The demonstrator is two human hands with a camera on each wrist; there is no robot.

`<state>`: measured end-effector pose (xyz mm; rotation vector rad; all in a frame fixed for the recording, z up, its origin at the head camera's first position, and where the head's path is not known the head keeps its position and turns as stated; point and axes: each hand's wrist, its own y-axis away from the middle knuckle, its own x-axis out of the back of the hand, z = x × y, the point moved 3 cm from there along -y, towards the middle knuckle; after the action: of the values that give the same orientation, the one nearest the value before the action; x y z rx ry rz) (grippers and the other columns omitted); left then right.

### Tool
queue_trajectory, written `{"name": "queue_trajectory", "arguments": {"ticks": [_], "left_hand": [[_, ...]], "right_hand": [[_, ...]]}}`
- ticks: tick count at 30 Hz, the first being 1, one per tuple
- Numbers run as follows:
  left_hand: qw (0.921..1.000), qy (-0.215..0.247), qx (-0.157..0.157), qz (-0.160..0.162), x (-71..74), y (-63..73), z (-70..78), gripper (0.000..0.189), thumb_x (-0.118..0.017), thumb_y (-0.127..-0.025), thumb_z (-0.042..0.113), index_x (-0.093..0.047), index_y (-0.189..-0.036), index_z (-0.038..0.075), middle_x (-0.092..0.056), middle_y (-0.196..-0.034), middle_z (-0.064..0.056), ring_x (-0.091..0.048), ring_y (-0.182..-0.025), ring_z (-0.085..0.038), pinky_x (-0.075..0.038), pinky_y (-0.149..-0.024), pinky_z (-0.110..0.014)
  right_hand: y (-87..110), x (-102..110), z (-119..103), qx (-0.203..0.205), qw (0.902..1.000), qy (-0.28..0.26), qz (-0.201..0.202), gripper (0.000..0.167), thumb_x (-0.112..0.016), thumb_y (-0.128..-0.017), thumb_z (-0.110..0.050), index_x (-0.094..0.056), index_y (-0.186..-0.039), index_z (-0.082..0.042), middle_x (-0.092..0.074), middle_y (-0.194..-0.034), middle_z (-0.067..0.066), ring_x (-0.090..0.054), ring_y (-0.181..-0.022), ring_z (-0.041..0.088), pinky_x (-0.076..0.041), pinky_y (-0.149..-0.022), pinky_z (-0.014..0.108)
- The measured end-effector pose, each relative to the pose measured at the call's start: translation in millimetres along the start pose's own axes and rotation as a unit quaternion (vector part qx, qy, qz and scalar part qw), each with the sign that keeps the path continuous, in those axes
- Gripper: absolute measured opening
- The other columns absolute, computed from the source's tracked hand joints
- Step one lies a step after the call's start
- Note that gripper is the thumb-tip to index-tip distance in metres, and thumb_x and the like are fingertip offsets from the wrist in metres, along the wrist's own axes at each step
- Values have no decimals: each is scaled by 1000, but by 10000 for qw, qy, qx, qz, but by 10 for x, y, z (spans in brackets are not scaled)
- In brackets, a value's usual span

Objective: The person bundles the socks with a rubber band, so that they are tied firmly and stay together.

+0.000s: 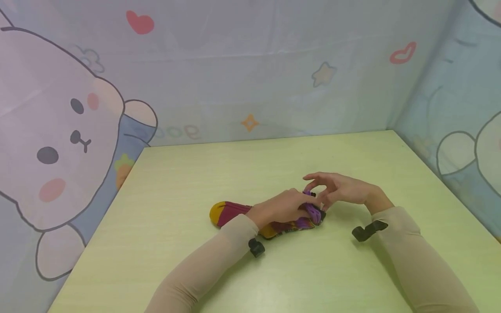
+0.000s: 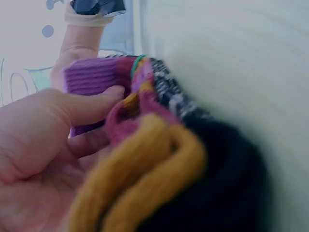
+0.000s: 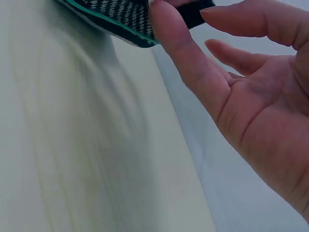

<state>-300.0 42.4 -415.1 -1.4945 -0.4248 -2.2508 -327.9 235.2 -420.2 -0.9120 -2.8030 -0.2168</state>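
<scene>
A maroon sock [image 1: 235, 211] with a yellow toe and heel and a purple ribbed cuff lies along the table, its toe to the left. My left hand [image 1: 282, 206] lies over it and grips it near the cuff. In the left wrist view the thumb [image 2: 104, 101] presses on the purple ribbing, beside bunched maroon and yellow folds. My right hand [image 1: 338, 188] arches around the cuff end from the right. In the right wrist view its thumb overlaps the dark, green-edged patterned fabric [image 3: 118, 14], and another fingertip is at a black corner of it.
The pale yellow-green table [image 1: 188, 174] extends around the sock on all sides. Behind it hangs a printed cloth [image 1: 250, 65] with cartoon figures, and another cloth panel [image 1: 442, 113] borders the right edge. Each sleeve carries a black wrist mount [image 1: 256, 248].
</scene>
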Motion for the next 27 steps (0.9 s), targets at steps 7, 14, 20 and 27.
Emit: {"name": "queue_trajectory", "arguments": {"ticks": [7, 14, 20, 27], "left_hand": [[9990, 319, 200, -258, 18, 50, -12, 32, -63, -98, 6, -58, -127, 18, -66, -113, 0, -57, -91, -11, -47, -86, -20], [9978, 538, 333, -179, -8, 65, -24, 32, -67, -97, 12, -49, -122, 16, -63, -116, -2, -57, -97, -9, -46, -84, -19], [9980, 481, 386, -102, -17, 70, -20, 34, -68, -96, 18, -47, -122, 14, -63, -116, -3, -59, -100, -8, -47, -83, -17], [9981, 534, 308, 43, -18, 78, -33, 33, -71, -95, 20, -49, -118, 13, -62, -111, -2, -58, -95, -8, -46, -80, -16]], "right_hand": [[-14, -25, 5, -253, 9996, -32, 91, 67, -57, -94, 2, -25, -152, 3, -37, -144, 26, -65, -107, 40, -55, -81, 54], [-79, -81, 31, -1043, 9912, 578, 576, 39, -61, -96, -8, -43, -129, 3, -51, -124, 23, -66, -96, 35, -57, -76, 48], [-113, -137, 65, -1501, 9864, 471, 468, 31, -60, -90, 0, -46, -117, 5, -60, -105, 21, -67, -83, 37, -58, -73, 49], [-154, -157, 83, -1375, 9880, 631, 324, 9, -60, -91, 2, -56, -98, 1, -64, -94, 15, -67, -81, 31, -58, -72, 45]]}}
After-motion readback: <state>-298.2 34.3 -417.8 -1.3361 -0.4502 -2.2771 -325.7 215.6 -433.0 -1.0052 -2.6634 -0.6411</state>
